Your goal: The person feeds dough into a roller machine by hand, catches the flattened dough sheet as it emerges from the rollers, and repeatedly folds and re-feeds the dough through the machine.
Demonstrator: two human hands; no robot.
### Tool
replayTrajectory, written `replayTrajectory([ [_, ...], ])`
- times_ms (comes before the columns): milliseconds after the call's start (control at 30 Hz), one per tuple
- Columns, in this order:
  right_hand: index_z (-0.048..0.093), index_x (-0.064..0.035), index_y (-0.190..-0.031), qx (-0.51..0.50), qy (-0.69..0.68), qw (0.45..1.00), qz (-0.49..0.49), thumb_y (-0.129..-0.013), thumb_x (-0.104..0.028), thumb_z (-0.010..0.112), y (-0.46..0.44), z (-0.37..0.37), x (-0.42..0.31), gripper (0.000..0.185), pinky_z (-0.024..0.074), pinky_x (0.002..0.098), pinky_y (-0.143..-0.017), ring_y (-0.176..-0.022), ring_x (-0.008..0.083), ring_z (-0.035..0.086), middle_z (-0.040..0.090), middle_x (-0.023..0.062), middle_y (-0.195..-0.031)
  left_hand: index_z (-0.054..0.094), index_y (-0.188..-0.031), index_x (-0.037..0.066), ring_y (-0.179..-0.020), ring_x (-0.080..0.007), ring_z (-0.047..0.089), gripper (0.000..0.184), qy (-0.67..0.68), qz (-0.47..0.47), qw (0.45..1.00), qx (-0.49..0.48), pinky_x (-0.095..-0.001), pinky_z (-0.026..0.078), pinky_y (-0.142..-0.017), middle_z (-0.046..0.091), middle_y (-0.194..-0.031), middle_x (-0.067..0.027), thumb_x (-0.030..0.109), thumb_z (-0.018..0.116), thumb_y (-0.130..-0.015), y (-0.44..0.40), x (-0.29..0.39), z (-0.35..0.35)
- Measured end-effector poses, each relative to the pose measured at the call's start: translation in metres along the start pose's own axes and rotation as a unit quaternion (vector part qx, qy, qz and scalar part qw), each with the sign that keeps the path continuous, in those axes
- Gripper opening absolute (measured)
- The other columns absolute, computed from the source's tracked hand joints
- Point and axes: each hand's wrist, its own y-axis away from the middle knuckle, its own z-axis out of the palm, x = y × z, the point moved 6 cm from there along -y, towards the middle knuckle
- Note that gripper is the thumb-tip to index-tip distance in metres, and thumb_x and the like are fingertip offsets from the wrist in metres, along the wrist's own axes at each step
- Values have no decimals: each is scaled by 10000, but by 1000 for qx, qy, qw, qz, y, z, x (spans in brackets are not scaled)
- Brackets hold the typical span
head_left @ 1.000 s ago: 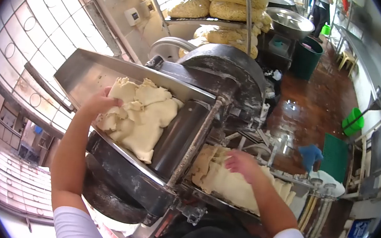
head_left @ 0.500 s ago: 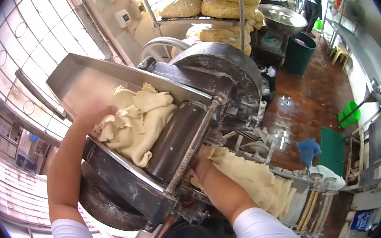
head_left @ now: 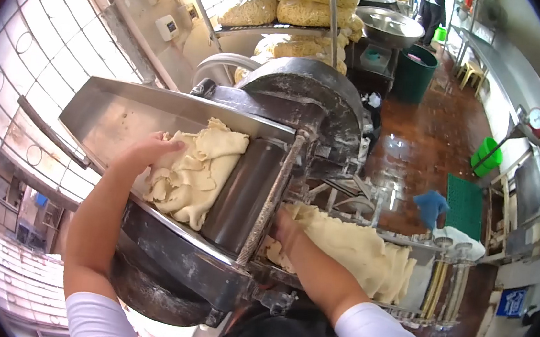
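Note:
A crumpled, folded mass of pale dough lies in the metal hopper of a dough sheeter, against the dark steel roller. My left hand is at the dough's left edge, with fingers bent and closed on it. On the roller's other side, my right hand reaches low behind the rusty threaded bar. Its fingers are mostly hidden. Beside that hand, a rumpled dough sheet lies in ragged folds on the outfeed side.
A large black wheel guard stands behind the hopper. Bags of noodles fill a rack at the back. Further right are a green bin, a green bucket, a blue cloth and a distant person.
My left hand has moved slightly right onto the dough, which now lies flatter and more folded over. My right hand stays near the outfeed. The view has shifted slightly.

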Motion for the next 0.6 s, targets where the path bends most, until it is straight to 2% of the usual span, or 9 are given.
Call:
replayTrajectory([
  [100,573,-6,-1195,89,32,996,5,-910,-275,559,-22,-57,13,392,508,436,-858,-955,304,637,654,124,-1054,550,-1181,8,-859,-147,599,505,53,65,996,44,-300,484,-709,628,-979,-73,340,702,-833,-23,-23,-12],
  [133,553,14,-1200,199,124,971,42,-898,-177,582,33,-35,-18,358,514,448,-830,-934,329,637,651,129,-1045,557,-1183,17,-842,-151,597,508,22,86,993,80,-303,482,-687,631,-967,-79,369,684,-838,-27,-28,-15],
  [200,545,13,-1201,97,31,995,16,-875,-149,618,52,-37,-23,372,514,463,-828,-937,328,635,643,142,-1060,573,-1186,37,-809,-158,594,520,-42,121,981,149,-311,479,-642,637,-941,-91,426,649,-849,-17,-20,-16],
  [233,541,13,-1202,46,-19,999,1,-863,-135,635,61,-36,-26,382,514,470,-828,-938,328,634,639,148,-1067,579,-1177,31,-821,-165,597,540,-61,56,982,171,-322,482,-660,637,-958,-101,460,625,-852,-7,-18,-16],
  [300,548,35,-1172,72,-11,997,3,-844,-108,664,73,-46,-32,377,525,482,-798,-906,321,645,642,165,-1040,590,-1160,20,-845,-181,602,592,-97,-69,970,211,-344,488,-697,637,-990,-121,529,578,-858,17,-10,-14],
  [333,548,37,-1171,71,-11,997,-10,-845,-113,664,78,-53,-36,377,529,476,-788,-894,319,648,644,163,-1030,603,-1129,-23,-838,-228,603,696,-74,-141,960,230,-361,484,-756,631,-1061,-151,610,517,-853,22,-21,-14],
  [433,553,35,-1165,78,32,996,-26,-845,-121,668,95,-76,-44,374,539,450,-775,-879,313,653,646,155,-1021,636,-1038,-58,-830,-246,611,660,-74,-43,940,329,-361,476,-762,653,-1016,-179,569,514,-873,6,-49,-14],
  [533,561,28,-1159,70,37,996,-42,-841,-122,673,112,-93,-53,369,544,423,-771,-876,302,655,645,149,-1033,662,-950,-62,-857,-297,632,596,-128,48,931,337,-372,463,-783,671,-935,-219,511,512,-890,-4,-47,-18],
  [600,566,26,-1156,83,45,994,-49,-838,-122,677,125,-104,-55,367,545,413,-774,-879,292,655,644,147,-1045,665,-916,-63,-889,-325,636,551,-83,100,935,330,-379,462,-786,667,-892,-238,465,510,-897,-8,-46,-17],
])
